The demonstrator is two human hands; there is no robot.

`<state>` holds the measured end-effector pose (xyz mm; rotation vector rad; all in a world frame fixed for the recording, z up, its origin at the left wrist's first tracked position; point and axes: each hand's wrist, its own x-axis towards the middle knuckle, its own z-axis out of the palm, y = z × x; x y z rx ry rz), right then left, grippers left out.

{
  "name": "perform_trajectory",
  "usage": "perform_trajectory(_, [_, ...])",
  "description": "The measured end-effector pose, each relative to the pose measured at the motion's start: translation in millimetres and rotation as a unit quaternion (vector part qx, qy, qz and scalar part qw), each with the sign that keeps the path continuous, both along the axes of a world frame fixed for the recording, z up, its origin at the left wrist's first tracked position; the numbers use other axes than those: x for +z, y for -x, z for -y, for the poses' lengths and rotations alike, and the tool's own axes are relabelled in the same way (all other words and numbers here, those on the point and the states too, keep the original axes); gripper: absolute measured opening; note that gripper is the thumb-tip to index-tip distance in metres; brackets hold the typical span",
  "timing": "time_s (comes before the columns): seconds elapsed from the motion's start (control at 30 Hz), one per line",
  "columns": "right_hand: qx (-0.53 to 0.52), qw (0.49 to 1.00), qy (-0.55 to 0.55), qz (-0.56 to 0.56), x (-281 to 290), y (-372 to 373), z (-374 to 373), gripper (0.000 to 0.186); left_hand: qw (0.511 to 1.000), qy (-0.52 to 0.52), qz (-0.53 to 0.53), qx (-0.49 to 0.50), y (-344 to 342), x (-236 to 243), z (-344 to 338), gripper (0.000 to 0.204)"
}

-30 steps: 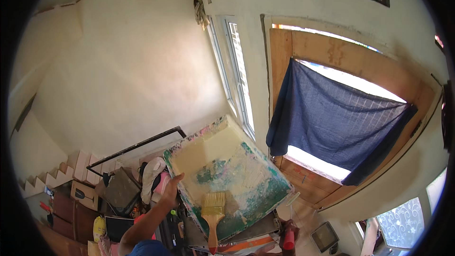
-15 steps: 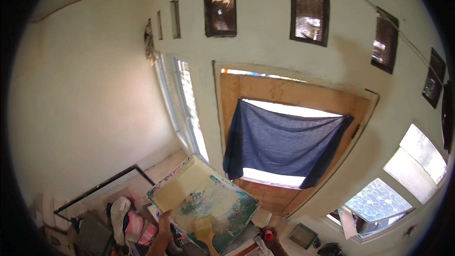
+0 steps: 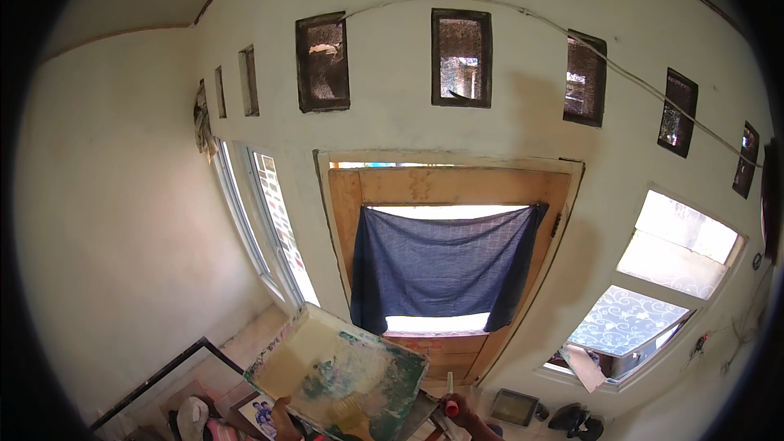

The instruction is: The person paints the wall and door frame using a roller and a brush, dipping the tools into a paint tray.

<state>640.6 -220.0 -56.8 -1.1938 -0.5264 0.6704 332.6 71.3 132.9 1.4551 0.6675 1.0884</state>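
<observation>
While the head camera tilts up toward a pale wall, only the bottom edge shows any work. A paint-smeared board (image 3: 339, 376), cream and green, leans tilted at bottom centre, its face turned up toward the viewer, likely so its surface is easy to reach. A wide yellow brush (image 3: 353, 414) lies against its lower part. The left hand (image 3: 282, 415) comes up at the board's lower left edge, touching it as if propping it; its grip is mostly cut off, so I cannot tell how closed it is. The right hand (image 3: 459, 410), just right of the board, is closed around a small red and white tube (image 3: 450, 396) held upright. Above hangs a dark blue cloth (image 3: 445, 265) over a wooden doorway (image 3: 457, 188), shading the light.
</observation>
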Motion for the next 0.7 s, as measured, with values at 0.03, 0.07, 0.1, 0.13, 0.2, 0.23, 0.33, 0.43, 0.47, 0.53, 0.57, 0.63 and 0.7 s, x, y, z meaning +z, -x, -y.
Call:
perform_trajectory(0.03, [0.014,0.998,0.019,-0.065,3,-2,-2,0.008,0.998,0.063,0.017,0.005,2,-3,-3,0.036])
perform_trajectory(0.07, [-0.017,0.999,-0.02,0.044,5,1,-4,0.008,0.991,0.126,0.033,0.01,2,-6,-8,0.034])
perform_trajectory(0.1, [-0.038,0.987,-0.059,0.145,35,17,-12,0.009,0.981,0.189,0.046,0.027,10,-11,-14,0.032])
perform_trajectory(0.13, [-0.071,0.961,-0.096,0.25,54,23,-12,0.011,0.965,0.253,0.062,0.031,8,-15,-19,0.03])
perform_trajectory(0.2, [-0.015,0.973,0.015,0.228,14,7,-5,0.012,0.92,0.38,0.092,0.03,-2,-22,-29,0.026])
perform_trajectory(0.23, [0.013,0.974,0.071,0.215,-4,-2,1,0.013,0.907,0.408,0.103,0.005,-7,-23,-34,0.024])
perform_trajectory(0.33, [0.037,0.958,0.115,0.26,-16,-11,3,0.014,0.884,0.452,0.12,-0.004,-6,-19,-37,0.02])
perform_trajectory(0.43, [0.034,0.957,0.093,0.273,-26,-22,9,0.015,0.902,0.417,0.112,0.017,-16,-14,-25,0.019])
perform_trajectory(0.47, [0.053,0.954,0.096,0.277,-12,-21,10,0.014,0.912,0.396,0.107,0.014,-10,-11,-23,0.019])
perform_trajectory(0.53, [0.113,0.95,0.094,0.274,63,-3,-2,0.014,0.917,0.38,0.117,0.02,19,-7,-18,0.025])
perform_trajectory(0.57, [0.122,0.959,0.028,0.254,67,-10,3,0.015,0.91,0.391,0.137,-0.012,7,-8,-21,0.031])
perform_trajectory(0.63, [0.14,0.962,-0.103,0.209,66,-29,13,0.018,0.918,0.369,0.132,-0.068,-23,36,-2,0.041])
perform_trajectory(0.7, [0.157,0.986,0.003,-0.059,96,-33,10,0.025,0.896,0.412,0.154,-0.055,-22,43,-4,0.043])
